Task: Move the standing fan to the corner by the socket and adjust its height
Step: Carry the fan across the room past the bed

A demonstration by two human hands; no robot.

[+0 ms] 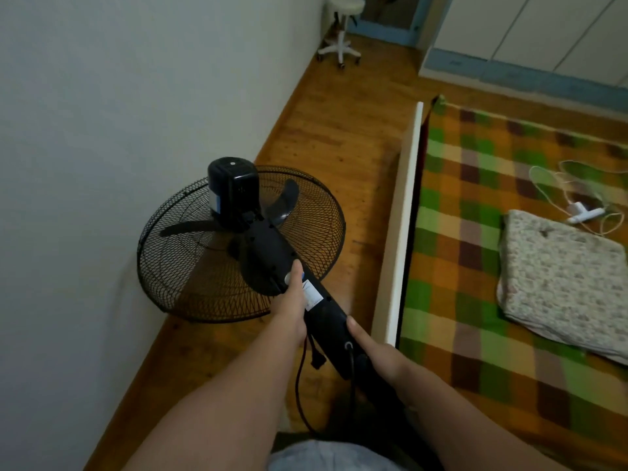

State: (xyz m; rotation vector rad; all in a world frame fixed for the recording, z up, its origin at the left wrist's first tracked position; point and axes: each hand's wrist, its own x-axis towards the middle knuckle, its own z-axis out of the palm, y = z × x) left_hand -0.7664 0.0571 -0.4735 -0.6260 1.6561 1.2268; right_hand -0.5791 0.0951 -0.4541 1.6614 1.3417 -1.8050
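The black standing fan (234,246) is tilted away from me, its round wire cage and motor housing near the white wall. My left hand (290,300) grips the fan's upper stem by a white label, thumb lying along the top. Lower on the stem, my right hand (370,351) grips the black control section. A dark red cord (299,379) hangs from the stem towards the floor. The fan's base is hidden below my arms.
A narrow strip of wooden floor (339,137) runs between the white wall (119,96) and a bed (492,266) with a checked blanket, folded cloth and white cable. A white wheeled stool (339,32) stands at the far end.
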